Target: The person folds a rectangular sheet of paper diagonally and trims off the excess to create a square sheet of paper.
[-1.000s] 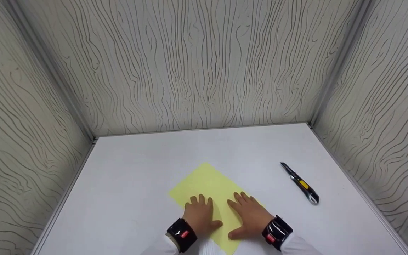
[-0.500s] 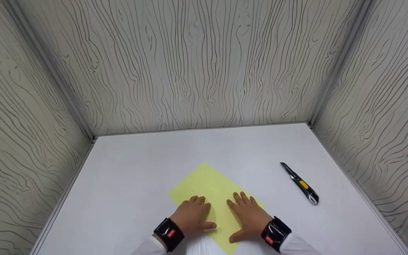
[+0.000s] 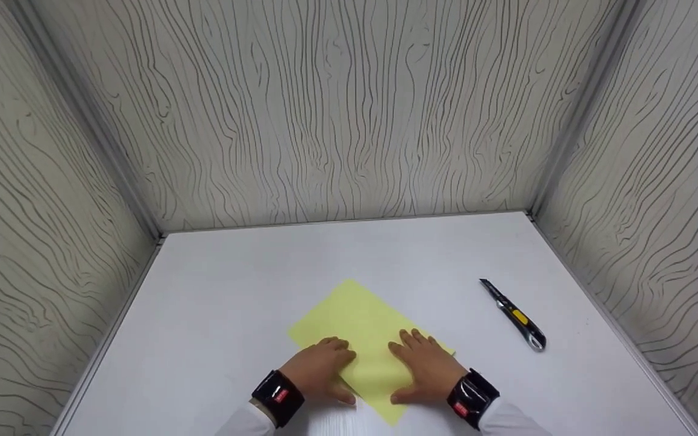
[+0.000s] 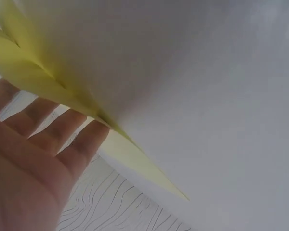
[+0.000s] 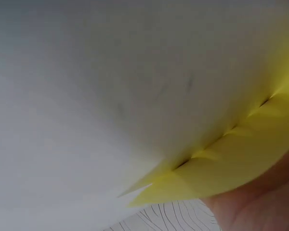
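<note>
A yellow sheet of paper (image 3: 352, 315) lies slanted on the white table in the head view. My left hand (image 3: 317, 370) is at its left edge, fingertips on the paper and thumb spread apart toward me. In the left wrist view, the extended fingers touch the bowed edge of the paper (image 4: 43, 82), where two layers show. Spread flat, my right hand (image 3: 431, 370) rests on the paper's right side. The right wrist view shows the paper (image 5: 221, 163) bulging beside the heel of that hand, its layers parted at the corner.
A black utility knife (image 3: 514, 316) with a yellow patch lies to the right of the paper, blade tip pointing away from me. Panels with a wood-grain line pattern (image 3: 349, 109) enclose the white table (image 3: 222, 290) at the back and both sides.
My left hand has slid left and toward me, from on the paper to its left edge. The paper's near tip has shifted slightly away from me. My right hand has stayed put.
</note>
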A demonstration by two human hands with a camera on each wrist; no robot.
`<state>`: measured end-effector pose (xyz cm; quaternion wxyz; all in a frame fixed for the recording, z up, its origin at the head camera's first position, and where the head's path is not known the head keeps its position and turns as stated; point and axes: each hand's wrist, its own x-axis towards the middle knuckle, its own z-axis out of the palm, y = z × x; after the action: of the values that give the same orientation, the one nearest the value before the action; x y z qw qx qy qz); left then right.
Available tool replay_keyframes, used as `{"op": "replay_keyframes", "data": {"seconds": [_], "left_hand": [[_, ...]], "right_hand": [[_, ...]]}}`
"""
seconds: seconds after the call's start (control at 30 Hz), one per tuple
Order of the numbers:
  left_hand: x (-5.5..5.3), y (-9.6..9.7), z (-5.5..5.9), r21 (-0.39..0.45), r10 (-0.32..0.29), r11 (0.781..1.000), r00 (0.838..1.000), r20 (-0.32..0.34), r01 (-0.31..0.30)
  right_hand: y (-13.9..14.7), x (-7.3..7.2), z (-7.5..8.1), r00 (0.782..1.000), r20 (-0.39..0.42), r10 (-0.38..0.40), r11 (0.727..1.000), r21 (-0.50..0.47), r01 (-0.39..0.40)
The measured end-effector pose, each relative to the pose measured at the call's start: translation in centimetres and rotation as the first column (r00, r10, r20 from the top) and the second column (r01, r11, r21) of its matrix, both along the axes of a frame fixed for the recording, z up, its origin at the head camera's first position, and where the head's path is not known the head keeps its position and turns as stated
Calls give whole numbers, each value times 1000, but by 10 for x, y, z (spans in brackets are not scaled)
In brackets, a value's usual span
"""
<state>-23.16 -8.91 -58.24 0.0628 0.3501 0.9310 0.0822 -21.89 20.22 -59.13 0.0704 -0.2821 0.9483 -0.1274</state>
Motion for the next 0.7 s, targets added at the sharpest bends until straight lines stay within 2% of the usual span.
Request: {"op": "replay_keyframes", "data": {"seconds": [0.1, 0.17, 0.27, 0.33, 0.43, 0.5, 0.7], "left_hand": [[-1, -3, 2, 33, 2, 999, 1000, 8, -2], [-2, -5, 1, 54, -7, 998, 1000, -23, 8], [-5, -7, 0, 99, -34, 994, 992, -118, 46], [-7, -8, -2, 135, -46, 988, 980, -194, 73], [-7, -8, -5, 172, -44, 981, 962, -271, 93], [-7, -8, -7, 176, -40, 980, 958, -283, 93], [-5, -6, -8, 137, -45, 987, 965, -260, 82]], "right_hand": [[0, -2, 2, 1000, -25, -1, 1000, -22, 0], [-1, -4, 5, 999, -37, 0, 999, -40, -1], [-3, -7, 9, 999, -45, -10, 998, -58, 7], [-3, -10, 12, 999, -44, -14, 998, -67, 11], [-2, -13, 14, 999, -36, -10, 997, -75, 8], [0, -15, 13, 1000, -16, 2, 997, -75, -3], [12, -19, 9, 994, 110, 25, 997, -75, -16]]}}
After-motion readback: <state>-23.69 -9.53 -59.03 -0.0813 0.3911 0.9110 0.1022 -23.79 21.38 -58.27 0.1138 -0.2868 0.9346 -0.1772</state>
